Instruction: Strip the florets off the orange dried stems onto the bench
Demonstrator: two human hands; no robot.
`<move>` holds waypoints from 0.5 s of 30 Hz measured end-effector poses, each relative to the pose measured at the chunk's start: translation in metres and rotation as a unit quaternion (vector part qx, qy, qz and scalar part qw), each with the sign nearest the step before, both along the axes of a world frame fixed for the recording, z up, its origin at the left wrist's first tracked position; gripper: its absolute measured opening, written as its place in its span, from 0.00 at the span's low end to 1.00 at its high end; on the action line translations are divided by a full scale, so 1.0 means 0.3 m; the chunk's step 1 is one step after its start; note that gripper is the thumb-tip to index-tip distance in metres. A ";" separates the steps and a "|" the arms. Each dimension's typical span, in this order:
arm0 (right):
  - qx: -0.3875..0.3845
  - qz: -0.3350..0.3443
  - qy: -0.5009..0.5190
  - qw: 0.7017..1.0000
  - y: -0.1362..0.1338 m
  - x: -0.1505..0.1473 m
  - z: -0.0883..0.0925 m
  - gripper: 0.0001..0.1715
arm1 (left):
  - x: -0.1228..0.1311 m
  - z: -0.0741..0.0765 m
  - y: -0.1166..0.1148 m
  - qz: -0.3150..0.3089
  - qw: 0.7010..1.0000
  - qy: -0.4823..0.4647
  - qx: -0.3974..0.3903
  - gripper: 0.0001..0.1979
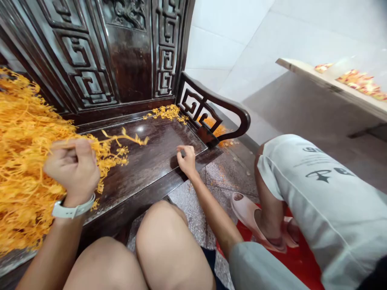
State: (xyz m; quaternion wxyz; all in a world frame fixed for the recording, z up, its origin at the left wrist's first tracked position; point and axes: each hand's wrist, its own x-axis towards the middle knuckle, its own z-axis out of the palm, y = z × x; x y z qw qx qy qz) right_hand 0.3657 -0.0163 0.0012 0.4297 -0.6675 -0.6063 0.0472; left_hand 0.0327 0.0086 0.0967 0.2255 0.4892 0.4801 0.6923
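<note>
Gently, the left hand (71,171) clamped the orange strands (24,161) at frame left, while the right hand (187,160), its grip unclear, curled at the edge of the dark wooden bench seat (142,161).

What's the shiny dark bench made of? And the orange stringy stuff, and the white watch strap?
The bench looks like dark polished wood: glossy seat, carved back. The orange strands might be thin paper or plastic; the picture can't settle it. The watch strap looks like matte rubber, smooth and bendy.

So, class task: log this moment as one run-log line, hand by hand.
left hand: holds orange strands | right hand: touches dark wooden bench seat
</note>
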 end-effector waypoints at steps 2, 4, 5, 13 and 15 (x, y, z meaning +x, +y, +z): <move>0.025 0.032 0.027 0.999 -0.016 -0.071 0.041 0.11 | 0.024 0.117 0.011 0.009 0.994 -0.025 0.102 0.24; 0.048 0.077 0.071 0.993 -0.030 -0.160 0.100 0.11 | 0.054 0.213 0.042 -0.060 0.984 -0.103 0.132 0.21; 0.059 0.105 0.096 0.988 -0.034 -0.205 0.136 0.12 | 0.067 0.248 0.060 -0.092 0.980 -0.126 0.123 0.18; 0.049 0.274 0.077 0.957 0.032 -0.400 0.319 0.57 | 0.098 0.311 0.105 -0.207 0.968 -0.139 0.002 0.24; 0.044 0.294 0.082 0.951 0.055 -0.402 0.308 0.56 | 0.110 0.299 0.106 -0.245 0.955 -0.169 0.000 0.23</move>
